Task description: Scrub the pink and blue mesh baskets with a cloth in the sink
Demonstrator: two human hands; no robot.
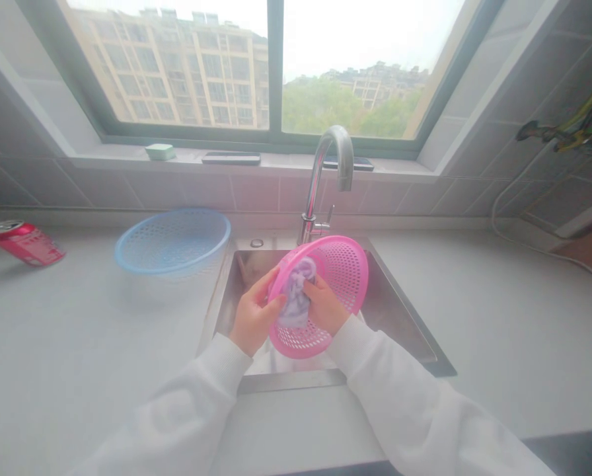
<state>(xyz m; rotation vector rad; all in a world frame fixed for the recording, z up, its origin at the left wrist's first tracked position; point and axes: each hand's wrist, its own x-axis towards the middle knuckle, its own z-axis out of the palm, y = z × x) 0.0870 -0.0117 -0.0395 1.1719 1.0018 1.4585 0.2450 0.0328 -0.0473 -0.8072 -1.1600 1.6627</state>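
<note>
- You are looking down into a stainless steel sink (392, 311), the landmark for everything here, with both bare hands held over its basin.
- Your left hand (253, 312) is at the near left of a pink perforated plastic basket (340, 264), which is tilted steeply over the middle of the sink.
- Your left fingers lie close together and curl over the basket's rim; they look to be gripping it.
- Your right hand (324, 305) is inside the basket, its fingers (312, 286) close together and pressed onto a lilac cloth (296, 297). You cannot tell whether they pinch the cloth.
- The basket should be light and a little flexible; its rim looks like the firmest place to hold, and wet plastic may slip.
- The cloth looks soft and bunched, so it should yield under your fingers.
- Both forearms, in white sleeves (390, 396), angle in from the near corners of the view, with the elbows outside the sink's front edge.
- A blue perforated basket (173, 241) sits on the counter to the left of the sink.
- A red drink can (24, 242) lies on its side farther left.
- A curved steel faucet (328, 172) rises behind the sink.
</note>
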